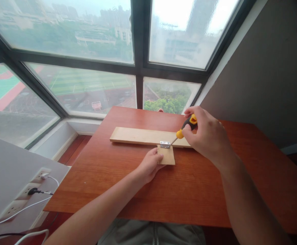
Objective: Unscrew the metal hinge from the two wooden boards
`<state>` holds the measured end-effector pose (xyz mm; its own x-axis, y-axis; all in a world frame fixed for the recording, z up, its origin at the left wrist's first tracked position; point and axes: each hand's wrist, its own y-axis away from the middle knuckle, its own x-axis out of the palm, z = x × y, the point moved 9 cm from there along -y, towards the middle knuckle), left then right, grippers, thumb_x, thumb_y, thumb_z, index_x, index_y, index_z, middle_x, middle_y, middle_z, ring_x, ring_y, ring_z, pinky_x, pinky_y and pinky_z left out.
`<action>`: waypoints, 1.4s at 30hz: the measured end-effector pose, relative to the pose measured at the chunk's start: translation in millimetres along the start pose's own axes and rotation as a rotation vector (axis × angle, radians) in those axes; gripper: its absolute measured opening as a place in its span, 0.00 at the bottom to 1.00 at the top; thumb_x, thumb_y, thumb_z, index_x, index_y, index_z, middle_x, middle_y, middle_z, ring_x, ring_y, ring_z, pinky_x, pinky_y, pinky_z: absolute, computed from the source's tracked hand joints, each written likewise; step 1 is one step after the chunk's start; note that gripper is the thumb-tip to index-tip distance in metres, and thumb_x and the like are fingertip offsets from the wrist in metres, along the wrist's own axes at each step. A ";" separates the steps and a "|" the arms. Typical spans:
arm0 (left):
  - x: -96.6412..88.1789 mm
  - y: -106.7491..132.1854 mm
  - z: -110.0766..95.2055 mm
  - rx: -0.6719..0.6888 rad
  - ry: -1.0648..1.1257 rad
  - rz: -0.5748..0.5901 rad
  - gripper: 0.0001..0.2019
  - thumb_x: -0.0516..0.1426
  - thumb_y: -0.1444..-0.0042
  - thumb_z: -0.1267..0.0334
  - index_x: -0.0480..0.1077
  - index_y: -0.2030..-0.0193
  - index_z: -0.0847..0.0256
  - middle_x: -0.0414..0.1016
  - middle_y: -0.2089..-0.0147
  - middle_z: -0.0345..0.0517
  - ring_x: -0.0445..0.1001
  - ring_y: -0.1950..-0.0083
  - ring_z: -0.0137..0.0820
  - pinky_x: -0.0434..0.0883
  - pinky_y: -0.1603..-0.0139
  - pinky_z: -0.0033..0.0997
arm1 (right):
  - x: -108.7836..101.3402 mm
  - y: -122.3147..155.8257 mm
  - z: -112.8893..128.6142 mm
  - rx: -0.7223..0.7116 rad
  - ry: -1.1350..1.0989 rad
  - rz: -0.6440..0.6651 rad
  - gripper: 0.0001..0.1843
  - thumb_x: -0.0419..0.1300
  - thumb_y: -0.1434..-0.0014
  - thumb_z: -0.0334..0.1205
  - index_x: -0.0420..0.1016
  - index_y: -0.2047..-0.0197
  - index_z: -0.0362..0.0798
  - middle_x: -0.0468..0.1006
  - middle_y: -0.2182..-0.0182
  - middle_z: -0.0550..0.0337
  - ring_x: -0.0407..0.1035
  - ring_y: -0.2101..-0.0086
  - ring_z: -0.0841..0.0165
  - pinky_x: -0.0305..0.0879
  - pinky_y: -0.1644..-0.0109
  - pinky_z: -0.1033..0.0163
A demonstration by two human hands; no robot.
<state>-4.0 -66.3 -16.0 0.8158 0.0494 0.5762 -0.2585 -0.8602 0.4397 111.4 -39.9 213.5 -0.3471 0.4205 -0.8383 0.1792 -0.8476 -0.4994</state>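
A small square wooden board (167, 157) is gripped at its left edge by my left hand (152, 164), thumb on top and fingers beneath. On the board's far edge sits a silver metal hinge (165, 144) with screw holes. My right hand (201, 131) is closed round the black and yellow handle of a screwdriver (180, 133). Its shaft slants down to the left, and the tip meets the right end of the hinge. Behind the hinge lies a long pale wooden plank (138, 135), its right end partly hidden by my right hand.
The reddish-brown wooden table (99, 180) stands against dark-framed windows (139, 68). At the left, a low wall carries several power sockets (26, 191) with a black plug (33, 191) and white cables (18, 212). A grey wall (265, 78) rises at the right.
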 end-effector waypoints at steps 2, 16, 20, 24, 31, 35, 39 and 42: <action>0.4 -0.2 0.4 -0.003 0.000 0.004 0.15 0.57 0.50 0.78 0.72 0.54 0.66 0.78 0.51 0.58 0.79 0.53 0.39 0.77 0.49 0.40 | -0.1 0.0 0.6 -0.008 0.002 0.004 0.18 0.57 0.44 0.39 0.70 0.49 0.50 0.79 0.56 0.57 0.72 0.67 0.64 0.56 0.69 0.61; 0.7 -0.4 -0.3 -0.007 -0.037 -0.025 0.13 0.56 0.51 0.78 0.71 0.58 0.65 0.79 0.55 0.55 0.80 0.57 0.36 0.78 0.52 0.40 | -1.2 1.2 1.4 -0.003 0.048 -0.009 0.15 0.57 0.40 0.46 0.71 0.50 0.52 0.80 0.60 0.59 0.72 0.68 0.62 0.54 0.69 0.61; -0.2 -0.7 0.7 0.000 -0.059 -0.039 0.14 0.56 0.52 0.77 0.70 0.57 0.65 0.79 0.55 0.55 0.79 0.57 0.37 0.78 0.52 0.39 | -1.4 -0.6 -0.7 0.018 0.058 -0.017 0.13 0.55 0.38 0.45 0.72 0.52 0.53 0.80 0.64 0.60 0.72 0.67 0.61 0.55 0.69 0.61; 0.2 -2.7 1.3 0.032 -0.086 -0.026 0.15 0.56 0.52 0.77 0.70 0.56 0.64 0.78 0.54 0.54 0.79 0.56 0.37 0.78 0.52 0.40 | 0.3 -0.8 2.5 -0.016 0.002 0.011 0.19 0.57 0.45 0.37 0.69 0.48 0.52 0.79 0.58 0.59 0.73 0.67 0.63 0.57 0.67 0.61; 2.7 -2.1 0.3 0.040 -0.128 -0.013 0.15 0.55 0.53 0.76 0.69 0.57 0.63 0.78 0.54 0.53 0.79 0.55 0.38 0.77 0.51 0.41 | -1.0 -0.1 -0.5 0.022 0.085 -0.005 0.13 0.55 0.38 0.47 0.72 0.52 0.53 0.79 0.66 0.60 0.72 0.68 0.61 0.55 0.69 0.61; 4.3 -1.7 0.0 0.041 -0.139 0.006 0.15 0.56 0.52 0.75 0.68 0.56 0.63 0.78 0.51 0.54 0.79 0.52 0.39 0.77 0.49 0.41 | 0.4 -0.1 2.5 -0.005 0.039 0.015 0.19 0.57 0.43 0.39 0.69 0.48 0.52 0.80 0.61 0.59 0.73 0.67 0.62 0.57 0.68 0.61; 4.0 -3.3 0.6 0.044 -0.159 0.017 0.15 0.58 0.49 0.72 0.68 0.53 0.63 0.76 0.48 0.55 0.77 0.48 0.41 0.77 0.48 0.44 | -1.4 0.5 6.1 -0.020 0.045 0.012 0.17 0.58 0.42 0.42 0.70 0.49 0.53 0.80 0.61 0.60 0.72 0.69 0.63 0.55 0.69 0.61; 3.2 -3.2 -0.1 0.020 -0.199 0.017 0.15 0.60 0.48 0.71 0.68 0.52 0.62 0.75 0.45 0.56 0.76 0.46 0.43 0.77 0.48 0.46 | -2.7 0.1 3.6 0.003 0.091 -0.012 0.14 0.57 0.38 0.49 0.72 0.52 0.54 0.80 0.66 0.60 0.72 0.69 0.61 0.54 0.69 0.61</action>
<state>-0.7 -63.3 -15.6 0.8979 -0.0652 0.4353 -0.2649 -0.8698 0.4162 109.1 -42.2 216.5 -0.2639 0.4578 -0.8490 0.1729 -0.8435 -0.5086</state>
